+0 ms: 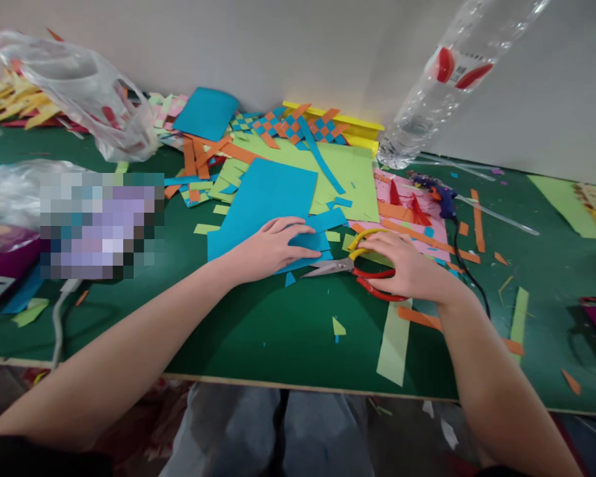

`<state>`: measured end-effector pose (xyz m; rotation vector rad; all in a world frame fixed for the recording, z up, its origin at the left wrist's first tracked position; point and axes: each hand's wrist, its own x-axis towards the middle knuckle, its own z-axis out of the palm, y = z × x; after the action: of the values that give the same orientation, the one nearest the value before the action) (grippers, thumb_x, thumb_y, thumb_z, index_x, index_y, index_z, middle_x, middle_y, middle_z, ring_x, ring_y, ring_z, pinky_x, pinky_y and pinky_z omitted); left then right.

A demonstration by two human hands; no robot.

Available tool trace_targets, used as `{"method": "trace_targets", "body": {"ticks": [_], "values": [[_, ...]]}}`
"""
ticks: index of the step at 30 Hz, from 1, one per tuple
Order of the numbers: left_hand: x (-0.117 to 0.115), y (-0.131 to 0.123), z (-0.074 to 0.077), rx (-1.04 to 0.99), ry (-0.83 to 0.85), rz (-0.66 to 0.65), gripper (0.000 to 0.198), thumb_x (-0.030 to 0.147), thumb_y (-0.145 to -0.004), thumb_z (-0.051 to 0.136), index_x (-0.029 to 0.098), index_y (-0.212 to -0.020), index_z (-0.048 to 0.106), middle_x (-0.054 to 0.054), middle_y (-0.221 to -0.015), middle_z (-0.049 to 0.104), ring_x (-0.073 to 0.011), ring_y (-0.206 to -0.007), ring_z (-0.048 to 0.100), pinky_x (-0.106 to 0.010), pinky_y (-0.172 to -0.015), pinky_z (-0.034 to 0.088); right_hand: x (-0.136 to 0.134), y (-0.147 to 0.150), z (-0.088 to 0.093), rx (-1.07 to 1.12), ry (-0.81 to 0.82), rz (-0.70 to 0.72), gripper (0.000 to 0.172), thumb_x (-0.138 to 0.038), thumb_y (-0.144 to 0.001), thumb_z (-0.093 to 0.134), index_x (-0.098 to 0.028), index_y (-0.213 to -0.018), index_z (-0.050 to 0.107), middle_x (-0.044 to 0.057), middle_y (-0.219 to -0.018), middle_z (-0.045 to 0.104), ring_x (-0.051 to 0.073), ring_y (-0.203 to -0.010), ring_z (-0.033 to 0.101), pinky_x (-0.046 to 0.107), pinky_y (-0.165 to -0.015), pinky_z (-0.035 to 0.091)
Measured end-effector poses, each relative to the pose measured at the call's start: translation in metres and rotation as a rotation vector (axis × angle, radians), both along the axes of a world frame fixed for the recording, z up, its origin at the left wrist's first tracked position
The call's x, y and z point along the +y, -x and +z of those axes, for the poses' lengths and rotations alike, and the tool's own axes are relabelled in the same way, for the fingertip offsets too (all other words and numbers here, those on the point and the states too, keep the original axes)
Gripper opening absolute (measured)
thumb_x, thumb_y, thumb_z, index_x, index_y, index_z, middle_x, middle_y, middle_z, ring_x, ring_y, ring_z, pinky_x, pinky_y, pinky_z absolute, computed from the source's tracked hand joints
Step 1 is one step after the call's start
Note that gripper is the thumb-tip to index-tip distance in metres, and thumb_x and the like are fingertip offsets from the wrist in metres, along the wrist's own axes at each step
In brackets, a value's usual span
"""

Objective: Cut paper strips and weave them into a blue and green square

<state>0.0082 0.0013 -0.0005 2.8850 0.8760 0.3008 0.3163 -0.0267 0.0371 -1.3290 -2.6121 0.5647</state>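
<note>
My left hand [278, 245] rests on overlapping sheets of blue paper [283, 189], its fingers spread toward the right. Scissors [338, 265] with one yellow handle and one red handle are in my right hand [402, 262], fingers around the handles. The blades are slightly parted and point left, just below the edge of the blue paper near my left fingertips. A small blue scrap [290, 279] lies beneath the blades. Behind the blue paper spreads a larger light green sheet [347, 175], with a narrow blue strip [322, 162] across it.
Woven blue-and-orange paper strips [288, 126] lie along the wall. A tilted plastic bottle [447, 86] stands at the back right, near a blue glue gun [442, 195] with its cord. A plastic bag [94, 99] sits at the left. Scraps dot the green table [278, 344].
</note>
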Motion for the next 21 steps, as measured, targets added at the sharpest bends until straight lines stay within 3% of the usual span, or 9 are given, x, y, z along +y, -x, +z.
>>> {"method": "trace_targets", "body": {"ticks": [9,21], "values": [[0.001,0.0,-0.001,-0.005,0.015,-0.003,0.038,0.021,-0.097,0.043,0.038,-0.128,0.058,-0.004,-0.145,0.042,-0.0266,-0.139,0.027,-0.049,-0.11,0.031,-0.002,0.007,-0.003,-0.02,-0.061,0.0,0.047,-0.037,-0.077,0.065,-0.027,-0.122,0.056,0.01,-0.127,0.057,0.032,-0.124,0.05,0.053,-0.102,0.041],[0.001,-0.001,0.001,0.003,0.013,-0.003,0.039,0.021,-0.096,0.047,0.039,-0.128,0.057,-0.004,-0.145,0.043,-0.0273,-0.139,0.028,-0.049,-0.11,0.03,-0.01,0.022,-0.003,-0.015,-0.028,0.019,0.044,-0.036,-0.079,0.061,-0.025,-0.122,0.056,0.01,-0.125,0.058,0.03,-0.124,0.049,0.051,-0.103,0.04]]}}
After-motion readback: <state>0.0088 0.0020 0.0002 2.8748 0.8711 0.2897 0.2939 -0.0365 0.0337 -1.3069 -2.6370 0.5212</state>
